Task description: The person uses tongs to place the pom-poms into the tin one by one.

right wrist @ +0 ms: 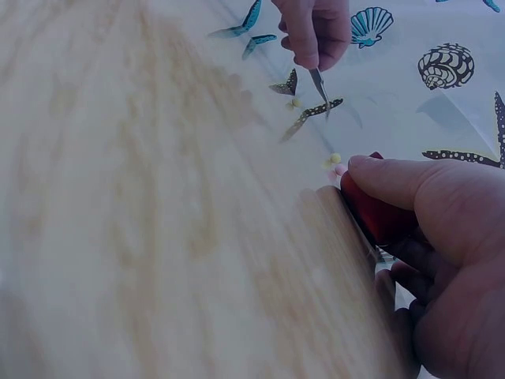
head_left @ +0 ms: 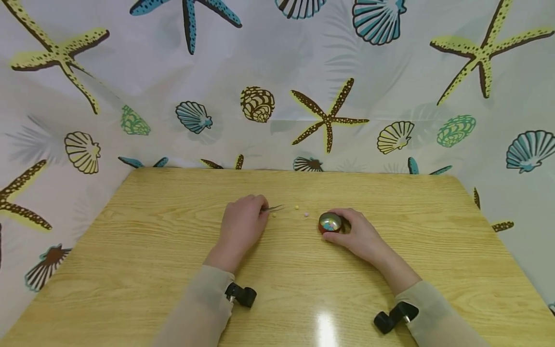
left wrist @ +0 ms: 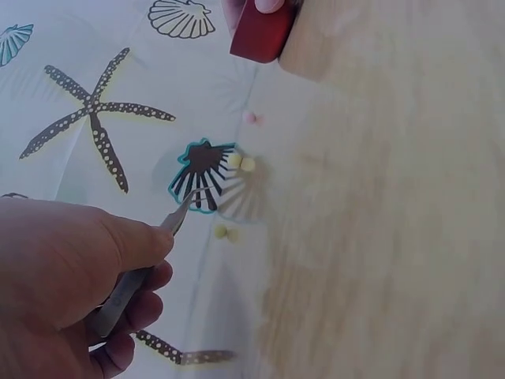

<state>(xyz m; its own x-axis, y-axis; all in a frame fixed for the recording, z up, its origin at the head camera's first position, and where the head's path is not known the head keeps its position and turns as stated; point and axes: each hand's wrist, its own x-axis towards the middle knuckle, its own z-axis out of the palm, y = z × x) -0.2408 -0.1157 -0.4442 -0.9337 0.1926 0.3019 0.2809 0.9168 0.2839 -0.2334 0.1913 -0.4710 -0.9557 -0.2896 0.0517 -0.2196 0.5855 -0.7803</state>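
Note:
My left hand (head_left: 244,222) pinches a pair of metal tweezers (left wrist: 125,294) between thumb and fingers, the slim curved tips pointing right with nothing seen between them. Three tiny balls lie on the table near the tips: one yellow ball (head_left: 297,207), one pink ball (head_left: 306,214) and another yellow ball (left wrist: 220,231) just below the tips. Further right, my right hand (head_left: 359,237) grips a small round red tin (right wrist: 377,207) by its side, thumb at the front. Its silvery inside faces up toward the head view and holds several coloured balls (head_left: 331,225).
The hands work over a light wooden table (head_left: 277,289). A white cloth (head_left: 243,58) printed with shells and starfish rises behind its far edge and along both sides. Black wrist mounts sit on the left sleeve (head_left: 195,303) and the right sleeve (head_left: 438,313).

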